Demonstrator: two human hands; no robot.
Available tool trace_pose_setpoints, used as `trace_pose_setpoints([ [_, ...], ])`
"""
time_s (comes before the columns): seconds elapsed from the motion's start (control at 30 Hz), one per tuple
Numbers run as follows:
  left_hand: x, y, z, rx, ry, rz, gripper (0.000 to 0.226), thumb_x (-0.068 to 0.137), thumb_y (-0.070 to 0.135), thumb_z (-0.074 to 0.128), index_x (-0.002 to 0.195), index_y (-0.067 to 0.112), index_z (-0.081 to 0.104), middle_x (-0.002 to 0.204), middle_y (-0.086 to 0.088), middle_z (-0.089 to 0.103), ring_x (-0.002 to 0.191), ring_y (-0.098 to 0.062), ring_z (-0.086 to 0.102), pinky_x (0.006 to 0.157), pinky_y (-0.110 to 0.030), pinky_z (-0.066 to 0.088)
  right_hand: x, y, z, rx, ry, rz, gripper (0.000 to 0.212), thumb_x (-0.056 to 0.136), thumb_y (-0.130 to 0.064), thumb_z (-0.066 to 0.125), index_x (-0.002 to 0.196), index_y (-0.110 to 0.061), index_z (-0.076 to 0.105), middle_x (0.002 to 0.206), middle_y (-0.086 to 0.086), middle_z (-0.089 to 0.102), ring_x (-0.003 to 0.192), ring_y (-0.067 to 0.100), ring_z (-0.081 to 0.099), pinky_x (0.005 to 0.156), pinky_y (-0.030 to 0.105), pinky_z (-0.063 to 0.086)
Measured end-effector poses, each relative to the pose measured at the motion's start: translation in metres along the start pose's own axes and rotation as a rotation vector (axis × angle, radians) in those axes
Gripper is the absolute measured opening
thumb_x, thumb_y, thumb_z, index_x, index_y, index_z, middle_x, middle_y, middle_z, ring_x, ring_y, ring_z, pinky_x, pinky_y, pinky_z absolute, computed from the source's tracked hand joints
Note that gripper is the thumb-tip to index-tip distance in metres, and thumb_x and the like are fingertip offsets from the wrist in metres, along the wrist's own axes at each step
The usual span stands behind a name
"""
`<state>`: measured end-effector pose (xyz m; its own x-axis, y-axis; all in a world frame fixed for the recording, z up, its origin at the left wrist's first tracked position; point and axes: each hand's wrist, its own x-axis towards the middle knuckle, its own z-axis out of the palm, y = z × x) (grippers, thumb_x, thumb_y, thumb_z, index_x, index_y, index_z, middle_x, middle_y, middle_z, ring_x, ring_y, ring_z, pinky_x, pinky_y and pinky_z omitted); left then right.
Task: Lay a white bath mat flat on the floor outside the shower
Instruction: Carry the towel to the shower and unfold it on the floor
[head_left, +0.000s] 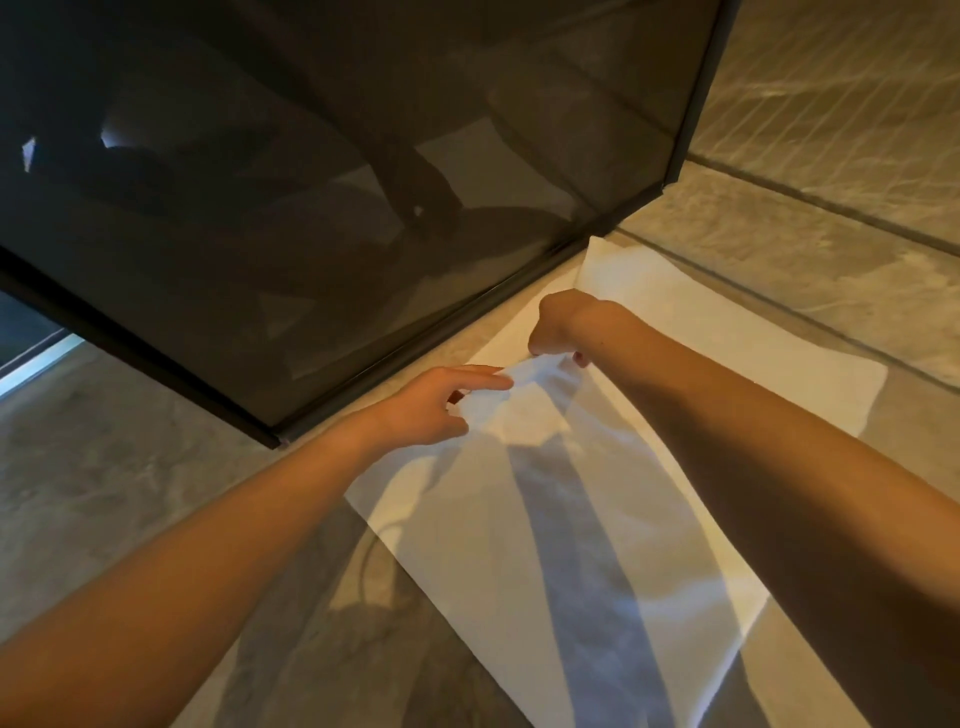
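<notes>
A white bath mat (571, 545) is spread over the stone floor beside the dark glass shower screen (311, 208). Its far corner reaches the screen's bottom rail, and part of the mat is folded back on itself. My left hand (436, 405) pinches the raised edge of that fold between thumb and fingers. My right hand (563, 327) is closed on the same edge a little farther away, knuckles up. The lifted fold bunches between both hands. My forearms cast long shadows across the mat.
The shower screen's black frame (696, 93) runs along the mat's far side and turns a corner at the upper right. Beige stone floor (104, 467) lies left of the mat. A stone wall or step (831, 208) rises at the right.
</notes>
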<state>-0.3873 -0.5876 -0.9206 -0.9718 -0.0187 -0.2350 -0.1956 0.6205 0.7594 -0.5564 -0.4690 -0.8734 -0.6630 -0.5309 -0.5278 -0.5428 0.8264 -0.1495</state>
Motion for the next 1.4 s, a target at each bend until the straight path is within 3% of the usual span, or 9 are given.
trace_pose_setpoints([
  [0.07,-0.002,-0.004,-0.001,-0.085,0.001,-0.067,0.068,0.078,-0.017,0.059,0.131,0.025,0.060,0.142,0.007,0.051,0.134,-0.003,0.040,0.092,-0.010,0.040,-0.001,0.009,0.005,0.111,0.085,-0.041,0.024,0.089,-0.021,0.061,0.071,-0.010,0.052,0.079,0.010,0.058,0.064,0.019,0.054,0.054,0.025,0.039],
  [0.13,-0.003,-0.006,-0.005,-0.207,-0.010,-0.131,0.066,0.078,-0.015,0.063,0.127,0.030,0.063,0.138,0.014,0.052,0.133,0.000,0.040,0.098,-0.015,0.037,-0.003,0.020,0.012,0.233,0.140,-0.068,0.015,0.087,-0.020,0.064,0.089,-0.005,0.066,0.098,0.018,0.064,0.082,0.025,0.062,0.064,0.029,0.048],
  [0.23,-0.002,-0.005,-0.009,-0.402,-0.099,-0.218,0.063,0.081,-0.009,0.064,0.121,0.041,0.066,0.132,0.030,0.049,0.132,0.000,0.039,0.104,-0.022,0.037,-0.005,0.040,0.030,0.500,0.205,-0.079,0.059,0.085,-0.021,0.072,0.139,-0.012,0.050,0.140,0.014,0.048,0.125,0.031,0.050,0.097,0.032,0.045],
  [0.37,0.006,0.009,-0.007,-0.612,-0.262,-0.292,0.059,0.086,-0.005,0.060,0.124,0.039,0.064,0.142,0.022,0.044,0.136,-0.009,0.037,0.112,-0.035,0.037,-0.015,0.067,0.044,0.612,0.309,-0.111,0.080,0.084,-0.021,0.075,0.152,-0.021,0.031,0.160,0.006,0.022,0.143,0.029,0.031,0.111,0.037,0.035],
  [0.57,0.010,0.045,0.019,-0.899,-0.382,-0.298,0.056,0.085,-0.005,0.058,0.129,0.029,0.063,0.147,0.012,0.040,0.128,-0.016,0.051,0.094,-0.034,0.052,-0.047,0.116,0.036,0.688,0.405,-0.226,0.091,0.079,-0.008,0.076,0.153,-0.029,0.028,0.163,-0.003,0.015,0.145,0.026,0.028,0.109,0.047,0.042],
  [0.77,0.027,0.099,0.077,-0.990,-0.529,-0.237,0.059,0.082,-0.006,0.056,0.135,0.021,0.057,0.138,-0.002,0.058,0.122,-0.025,0.058,0.097,-0.034,0.051,-0.102,0.192,0.031,0.645,0.432,-0.291,0.098,0.072,0.001,0.077,0.153,-0.031,0.030,0.159,-0.006,0.022,0.136,0.021,0.040,0.093,0.043,0.054],
  [1.03,0.051,0.178,0.182,-0.912,-0.723,-0.214,0.060,0.074,0.003,0.060,0.126,0.032,0.065,0.132,-0.007,0.061,0.114,-0.021,0.057,0.100,-0.034,0.038,-0.202,0.301,0.052,0.446,0.449,-0.047,0.096,0.074,-0.003,0.078,0.153,-0.027,0.029,0.164,0.001,0.012,0.149,0.011,0.010,0.105,0.030,0.040],
  [1.27,0.055,0.253,0.290,-1.010,-0.991,-0.201,0.054,0.084,-0.007,0.053,0.127,0.025,0.061,0.118,-0.002,0.068,0.091,-0.014,0.068,0.071,-0.023,0.055,-0.309,0.379,0.085,0.404,0.439,0.219,0.093,0.080,-0.011,0.077,0.153,-0.034,0.026,0.163,-0.005,0.012,0.149,0.020,0.014,0.114,0.047,0.036],
  [1.4,0.052,0.288,0.345,-1.033,-1.094,-0.217,0.055,0.087,-0.008,0.051,0.135,0.018,0.051,0.129,-0.013,0.056,0.103,-0.024,0.063,0.083,-0.033,0.056,-0.354,0.416,0.109,0.422,0.423,0.351,0.090,0.081,-0.016,0.077,0.153,-0.034,0.026,0.162,-0.007,0.015,0.146,0.025,0.022,0.111,0.050,0.040],
])
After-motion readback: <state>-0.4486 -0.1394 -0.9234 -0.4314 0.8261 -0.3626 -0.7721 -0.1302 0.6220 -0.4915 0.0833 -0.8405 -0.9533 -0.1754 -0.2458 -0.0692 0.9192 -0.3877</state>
